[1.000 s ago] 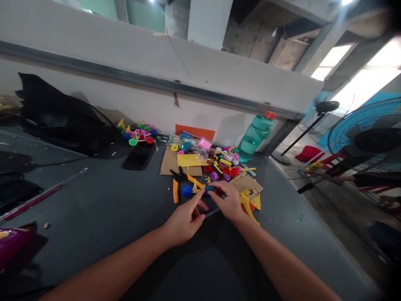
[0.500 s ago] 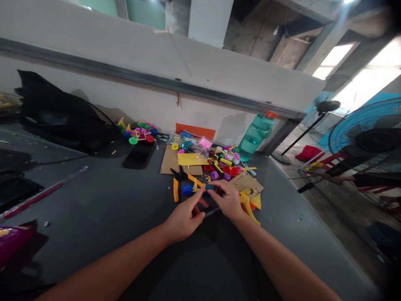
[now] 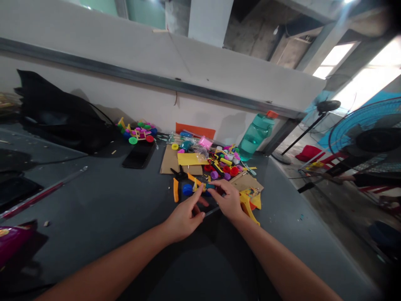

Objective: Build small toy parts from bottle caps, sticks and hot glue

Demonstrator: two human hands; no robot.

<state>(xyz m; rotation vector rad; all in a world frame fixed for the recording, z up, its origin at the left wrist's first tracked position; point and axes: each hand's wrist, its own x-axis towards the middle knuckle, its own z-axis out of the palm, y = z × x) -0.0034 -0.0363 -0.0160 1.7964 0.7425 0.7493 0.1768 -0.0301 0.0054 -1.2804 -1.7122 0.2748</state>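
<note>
- At ten o'clock from the hands, a black soft bag (image 3: 59, 113) is leaning by the wall, and a flat black phone (image 3: 138, 154) is lying on the grey counter (image 3: 131, 196), a loose bundle of multicoloured wheels and sticks (image 3: 140, 133) just beyond it.
- At nine o'clock, a pair of black-jawed cutters with orange handles (image 3: 176, 190) is resting near the work; the handles are probably better pushed aside if they are crowding the left wrist.
- Just right of them, a round blue plastic wheel (image 3: 188, 190) is sitting beside a thin yellow stick-like piece (image 3: 196, 184); whether the two are joined is too small to tell.
- The left hand (image 3: 186, 217) is holding its index fingertip against the small parts, its thumb spreading well apart; I cannot tell whether its other fingers are gripping anything. A light, steady brace there would likely suit.
- Between the hands, a small dark teal rounded piece (image 3: 210, 186) is facing the yellow piece; keeping both in line seems wise, since tilting could be straining thin parts.
- The right hand (image 3: 229, 200) is pinching that teal piece between thumb and index; even pressure should be serving better than force.
- At four o'clock, a curved yellow plastic object (image 3: 247, 205) is lying near the right wrist, so care is needed there.
</note>
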